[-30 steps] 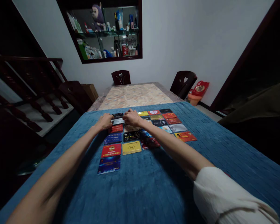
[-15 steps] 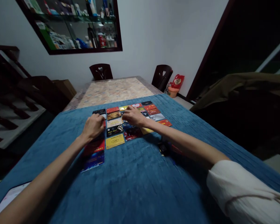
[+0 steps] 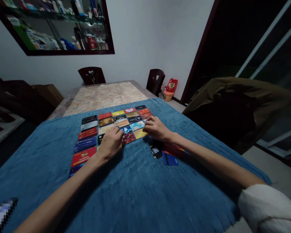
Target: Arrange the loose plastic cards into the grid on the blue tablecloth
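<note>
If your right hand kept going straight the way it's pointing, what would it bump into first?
Your right hand points left over the cards, so probably the yellow card by its fingertips, or the light blue card next to it. How high the fingers are is hard to tell.

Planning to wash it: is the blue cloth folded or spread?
Spread: the blue cloth covers much of the table, under the cards.

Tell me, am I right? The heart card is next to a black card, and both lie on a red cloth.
Not quite: the head view shows that the cloth is blue, not red. The heart card is next to a black card, and both lie on the cloth.
</note>
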{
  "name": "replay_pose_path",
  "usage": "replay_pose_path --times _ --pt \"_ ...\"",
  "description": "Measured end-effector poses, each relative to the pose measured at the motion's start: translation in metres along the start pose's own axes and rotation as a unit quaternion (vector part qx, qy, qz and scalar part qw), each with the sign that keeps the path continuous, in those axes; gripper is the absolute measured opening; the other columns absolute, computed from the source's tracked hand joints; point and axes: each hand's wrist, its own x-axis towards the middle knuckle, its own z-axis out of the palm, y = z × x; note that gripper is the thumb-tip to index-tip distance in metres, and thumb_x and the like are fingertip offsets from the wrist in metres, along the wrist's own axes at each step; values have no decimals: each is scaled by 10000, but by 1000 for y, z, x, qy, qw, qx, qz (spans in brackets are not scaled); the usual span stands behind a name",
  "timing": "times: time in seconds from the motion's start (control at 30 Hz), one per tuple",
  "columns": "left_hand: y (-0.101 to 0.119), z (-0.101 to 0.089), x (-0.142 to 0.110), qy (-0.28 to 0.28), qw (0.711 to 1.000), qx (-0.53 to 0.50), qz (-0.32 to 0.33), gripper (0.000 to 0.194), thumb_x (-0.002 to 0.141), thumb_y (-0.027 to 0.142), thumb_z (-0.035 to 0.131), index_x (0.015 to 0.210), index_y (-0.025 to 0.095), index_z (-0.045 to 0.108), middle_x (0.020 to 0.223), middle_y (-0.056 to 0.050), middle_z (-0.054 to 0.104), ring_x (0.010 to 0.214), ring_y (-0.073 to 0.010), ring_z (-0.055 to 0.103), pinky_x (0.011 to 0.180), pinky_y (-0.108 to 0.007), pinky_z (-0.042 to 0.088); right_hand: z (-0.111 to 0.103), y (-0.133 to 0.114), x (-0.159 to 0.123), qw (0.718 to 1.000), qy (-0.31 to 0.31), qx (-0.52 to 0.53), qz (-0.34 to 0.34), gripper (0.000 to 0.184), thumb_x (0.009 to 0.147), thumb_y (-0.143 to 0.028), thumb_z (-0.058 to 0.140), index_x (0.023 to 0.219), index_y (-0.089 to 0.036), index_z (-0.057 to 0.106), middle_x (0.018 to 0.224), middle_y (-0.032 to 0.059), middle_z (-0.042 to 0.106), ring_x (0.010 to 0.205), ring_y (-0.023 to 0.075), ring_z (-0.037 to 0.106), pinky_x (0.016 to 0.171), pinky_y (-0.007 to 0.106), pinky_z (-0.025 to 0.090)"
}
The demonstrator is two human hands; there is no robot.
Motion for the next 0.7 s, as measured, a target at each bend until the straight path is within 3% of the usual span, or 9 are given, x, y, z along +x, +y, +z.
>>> replay_pose_path --times 0.3,0.47,0.7 --pt "63 6 2 17 994 -56 88 224 874 77 469 888 181 668 918 -125 645 913 -264 544 764 -397 439 -20 18 -64 998 -14 41 43 224 969 -281 504 993 -219 718 1005 91 693 1088 251 471 909 393 328" --pt "88 6 3 2 990 -78 118 192 892 108 483 888 175 663 941 -132 650 955 -271 539 794 -418 455 -38 18 -82 994 -79 47 62 145 892 -324 633 965 -226 711 984 88 694 1016 239 520 863 381 357" --pt "112 7 0 -3 984 -108 141 188 929 125 469 939 139 656 982 -129 656 1023 -278 529 861 -437 469 -56 12 -92 982 -170 42 69 267 842 -461 683 910 -203 686 916 67 700 923 248 569 784 356 367"
